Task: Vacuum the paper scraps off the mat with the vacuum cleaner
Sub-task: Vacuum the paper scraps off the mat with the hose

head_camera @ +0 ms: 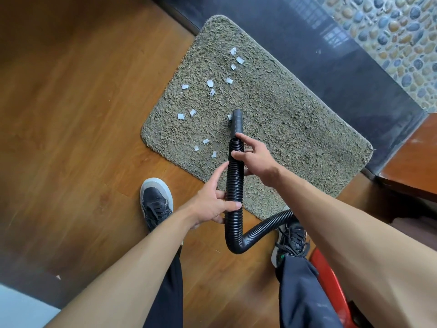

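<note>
Across the left of the frame, bare wooden floor [71,114], with open room on that side for swinging wide. Lower centre-left, a dark shoe [155,200] planted on the boards just short of the mat's near edge, probably to keep weight off the pile being cleaned.

On the left half and upper middle of the grey mat [295,129], loose white paper scraps [210,83], none cleared from that stretch yet, several near the left edge and easy to flick onto the floor.

Just below centre, the left hand [210,204] wrapped around the ribbed black hose [234,185], thumb across the front, likely steadying the slack above the bend. Higher up, the right hand [253,157] clasping the same hose just behind the smooth nozzle [237,121], forefinger stretched forward, seemingly for steering. Nozzle tip down on the mat's middle, touching or nearly touching one scrap at its left.

Right of that, bare pile with nothing to collect. Lower right, the other shoe [290,237] at the mat's near corner, hose passing by it toward a red vacuum body [331,285].

Tighter on the right: a dark strip [331,67] along the mat's far edge, a wooden ledge [413,157] at mid-right, pebbles [390,31] upper right.
</note>
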